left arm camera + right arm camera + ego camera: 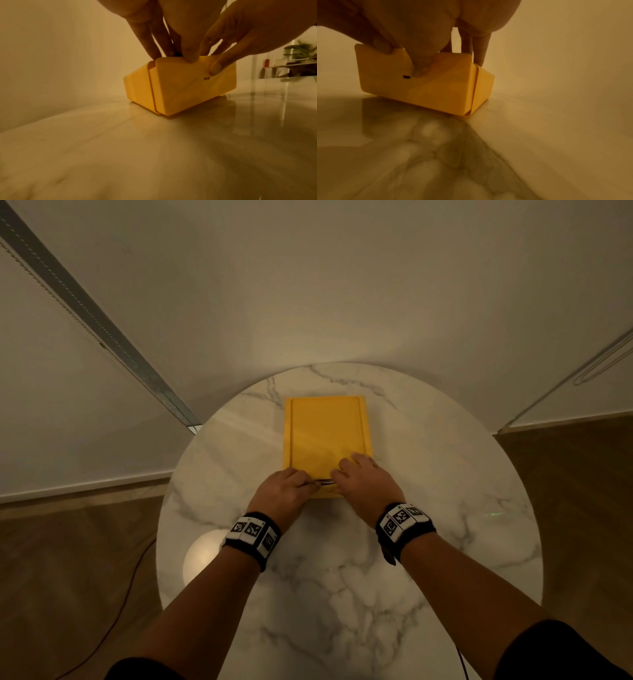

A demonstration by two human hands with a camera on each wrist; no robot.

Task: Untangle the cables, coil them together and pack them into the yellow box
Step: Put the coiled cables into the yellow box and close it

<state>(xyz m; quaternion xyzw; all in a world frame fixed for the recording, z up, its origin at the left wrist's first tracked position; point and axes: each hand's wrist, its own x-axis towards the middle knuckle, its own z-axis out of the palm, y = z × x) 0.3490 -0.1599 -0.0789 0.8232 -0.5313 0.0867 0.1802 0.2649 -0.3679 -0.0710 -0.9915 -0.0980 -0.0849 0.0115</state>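
Note:
The yellow box point(325, 433) lies lid-down-flat on a round marble table point(445, 508), its long side running away from me. Both hands meet at its near end. My left hand point(308, 482) has curled fingers at the lid's near edge and pinches a thin dark cable point(324, 481) that pokes out there; the cable point(177, 54) shows as a dark spot between the left fingertips. My right hand point(346, 470) lays straight fingers on the lid, and its thumb point(419, 67) presses into the notch in the front wall of the box point(436, 92). The rest of the cables is hidden.
White walls close in behind and to both sides of the table. Wooden floor lies left and right, with a thin wire point(113, 611) trailing on it at the left. A lamp's bright reflection point(202, 559) sits near my left wrist. A shelf with plants point(300, 54) stands far off.

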